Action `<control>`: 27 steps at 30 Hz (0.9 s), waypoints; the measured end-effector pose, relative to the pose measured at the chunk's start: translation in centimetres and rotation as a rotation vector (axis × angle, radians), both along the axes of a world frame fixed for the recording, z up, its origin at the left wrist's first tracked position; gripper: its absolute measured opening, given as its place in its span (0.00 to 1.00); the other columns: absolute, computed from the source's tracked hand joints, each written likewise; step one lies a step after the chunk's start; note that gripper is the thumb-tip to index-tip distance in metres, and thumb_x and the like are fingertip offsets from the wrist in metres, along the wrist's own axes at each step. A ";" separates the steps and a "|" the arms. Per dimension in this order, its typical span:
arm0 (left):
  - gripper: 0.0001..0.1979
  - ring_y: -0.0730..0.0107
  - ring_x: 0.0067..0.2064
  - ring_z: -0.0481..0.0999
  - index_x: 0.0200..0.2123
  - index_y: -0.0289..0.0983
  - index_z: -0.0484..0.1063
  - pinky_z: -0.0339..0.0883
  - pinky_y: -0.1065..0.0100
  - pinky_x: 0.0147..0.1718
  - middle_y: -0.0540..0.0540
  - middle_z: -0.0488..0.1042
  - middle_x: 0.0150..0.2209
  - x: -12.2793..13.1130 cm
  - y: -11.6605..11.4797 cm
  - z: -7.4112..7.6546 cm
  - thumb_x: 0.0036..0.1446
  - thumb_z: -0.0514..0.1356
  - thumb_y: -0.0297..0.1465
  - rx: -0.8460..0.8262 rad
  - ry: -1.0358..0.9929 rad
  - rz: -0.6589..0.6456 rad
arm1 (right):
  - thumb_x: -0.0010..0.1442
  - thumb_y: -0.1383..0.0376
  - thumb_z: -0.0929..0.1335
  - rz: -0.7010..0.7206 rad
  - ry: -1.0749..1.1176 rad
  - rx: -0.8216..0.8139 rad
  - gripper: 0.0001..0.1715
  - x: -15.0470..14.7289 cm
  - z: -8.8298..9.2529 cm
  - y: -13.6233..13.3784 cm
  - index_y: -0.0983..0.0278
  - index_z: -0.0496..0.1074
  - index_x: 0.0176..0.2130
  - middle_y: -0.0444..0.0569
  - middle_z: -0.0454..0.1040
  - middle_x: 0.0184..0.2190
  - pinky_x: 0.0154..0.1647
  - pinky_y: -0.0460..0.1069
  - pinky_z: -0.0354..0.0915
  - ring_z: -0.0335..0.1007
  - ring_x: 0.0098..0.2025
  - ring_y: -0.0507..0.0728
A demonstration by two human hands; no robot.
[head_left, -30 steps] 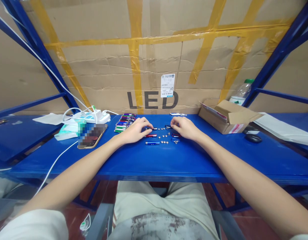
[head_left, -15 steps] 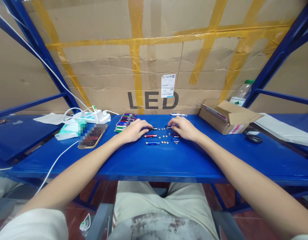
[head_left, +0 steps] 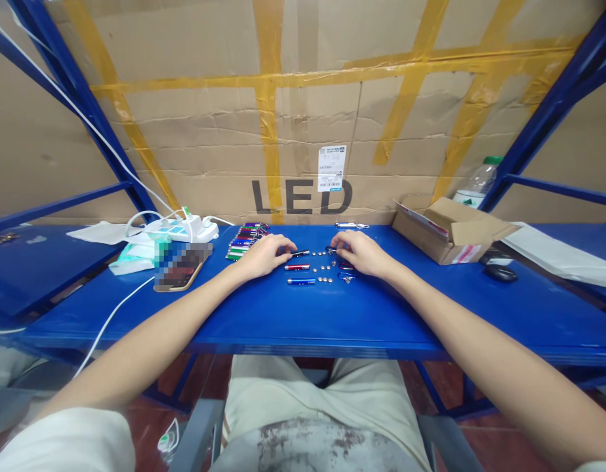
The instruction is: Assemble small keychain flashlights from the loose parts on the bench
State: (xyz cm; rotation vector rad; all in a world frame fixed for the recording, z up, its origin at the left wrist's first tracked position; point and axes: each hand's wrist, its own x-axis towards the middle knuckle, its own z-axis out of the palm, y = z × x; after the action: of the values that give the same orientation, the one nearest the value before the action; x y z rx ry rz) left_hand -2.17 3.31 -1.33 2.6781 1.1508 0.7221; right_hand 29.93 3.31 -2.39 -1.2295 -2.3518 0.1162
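Note:
My left hand (head_left: 264, 255) rests on the blue bench (head_left: 332, 314), fingers curled around the end of a small dark flashlight (head_left: 300, 253). My right hand (head_left: 358, 252) lies opposite, fingertips pinched on a small keyring part (head_left: 331, 250). Between and in front of the hands lie a red flashlight (head_left: 296, 267), a blue flashlight (head_left: 300, 281) and several round button batteries (head_left: 324, 279). A blue carabiner clip (head_left: 345, 276) sits under my right hand. A pile of coloured mini flashlights (head_left: 244, 239) lies just left of my left hand.
A phone (head_left: 181, 269), a tissue pack (head_left: 132, 257) and a white power strip (head_left: 182, 228) with a cable lie at the left. An open cardboard box (head_left: 448, 229), a bottle (head_left: 475, 181) and a black mouse (head_left: 500, 272) are at the right. A large taped carton marked LED (head_left: 303, 196) backs the bench.
My left hand has drawn back slightly to the left along the dark flashlight. My right hand's fingertips have shifted a little left toward the keyring part.

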 end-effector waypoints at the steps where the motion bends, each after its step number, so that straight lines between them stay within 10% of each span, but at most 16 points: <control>1: 0.08 0.57 0.48 0.81 0.48 0.40 0.82 0.72 0.57 0.50 0.45 0.85 0.48 0.0 0.0 0.0 0.69 0.65 0.31 0.001 -0.002 0.004 | 0.68 0.72 0.68 -0.019 0.009 0.003 0.12 0.0 0.0 0.0 0.61 0.77 0.48 0.52 0.83 0.46 0.49 0.53 0.67 0.77 0.47 0.61; 14: 0.11 0.59 0.46 0.79 0.45 0.39 0.80 0.70 0.56 0.51 0.43 0.81 0.45 0.6 -2.0 1.7 0.75 0.59 0.36 0.151 -0.127 -0.015 | 0.72 0.65 0.67 -0.283 -0.049 -0.062 0.10 -0.9 2.0 -2.1 0.60 0.79 0.44 0.50 0.86 0.41 0.38 0.50 0.62 0.79 0.41 0.61; 27: 0.15 0.65 0.38 0.79 0.43 0.38 0.84 0.71 0.65 0.40 0.45 0.79 0.39 1.6 -4.5 2.5 0.67 0.70 0.45 -0.102 -0.033 -0.257 | 0.74 0.60 0.66 -0.359 -0.059 -0.078 0.12 -1.0 1.9 -2.2 0.60 0.78 0.40 0.53 0.86 0.40 0.37 0.52 0.61 0.81 0.42 0.64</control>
State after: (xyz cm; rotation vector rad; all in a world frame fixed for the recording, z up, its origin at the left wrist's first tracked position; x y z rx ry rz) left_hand -0.61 -1.14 1.15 2.6494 0.7922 0.6430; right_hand 28.91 1.14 -0.47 -1.6921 -2.1505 0.0536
